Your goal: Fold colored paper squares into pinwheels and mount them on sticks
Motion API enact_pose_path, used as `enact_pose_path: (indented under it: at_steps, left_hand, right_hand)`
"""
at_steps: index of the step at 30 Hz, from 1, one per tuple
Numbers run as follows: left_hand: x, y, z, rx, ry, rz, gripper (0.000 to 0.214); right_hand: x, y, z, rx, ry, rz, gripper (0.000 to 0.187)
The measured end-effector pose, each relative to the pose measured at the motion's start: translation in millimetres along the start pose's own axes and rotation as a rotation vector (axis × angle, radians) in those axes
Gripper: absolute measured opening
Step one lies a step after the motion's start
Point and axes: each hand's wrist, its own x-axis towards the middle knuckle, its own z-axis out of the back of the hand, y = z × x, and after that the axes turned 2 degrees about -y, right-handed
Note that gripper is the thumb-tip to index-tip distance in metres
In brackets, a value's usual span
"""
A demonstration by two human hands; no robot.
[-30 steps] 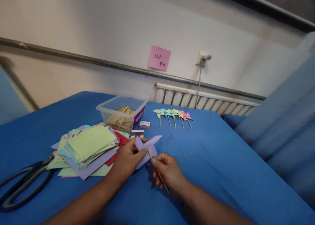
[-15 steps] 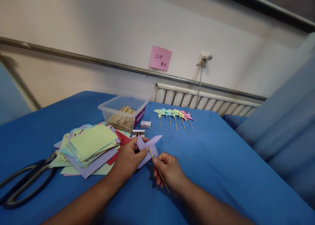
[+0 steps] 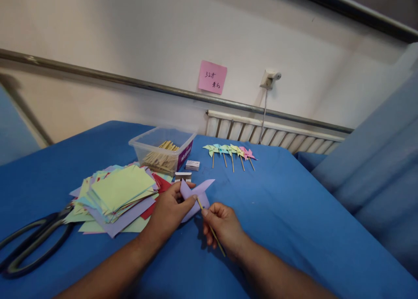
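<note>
My left hand (image 3: 173,205) pinches a purple paper pinwheel (image 3: 203,198) near its middle, thumb on top and fingers behind. Between the thumb and fingers of my right hand (image 3: 222,227) is a thin wooden stick (image 3: 215,237). The stick's upper end meets the pinwheel's centre by my left thumb; its lower end points down toward me. Whatever joins paper and stick is hidden by the thumb. Just behind the pinwheel lies a small open box (image 3: 183,176), partly covered by my left hand.
Left of my hands lies a pile of coloured paper (image 3: 122,188), beside black-handled scissors (image 3: 42,238). Behind it stands a clear plastic tub (image 3: 140,148) of wooden sticks, near a small box (image 3: 192,165). Several finished pinwheels (image 3: 230,150) lie in a row at the back of the blue-covered table (image 3: 294,229).
Almost nothing differs. Both hands keep their hold on the pinwheel and stick, and the view has shifted very slightly.
</note>
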Motion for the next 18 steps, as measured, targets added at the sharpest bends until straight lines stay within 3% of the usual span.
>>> enact_pose_path:
  at_steps: [18]
  left_hand:
    - [2.7,2.3,-0.3,-0.030,0.030,0.022,0.043]
  right_hand:
    - [-0.4,0.6,-1.0,0.023,-0.009,0.004,0.054]
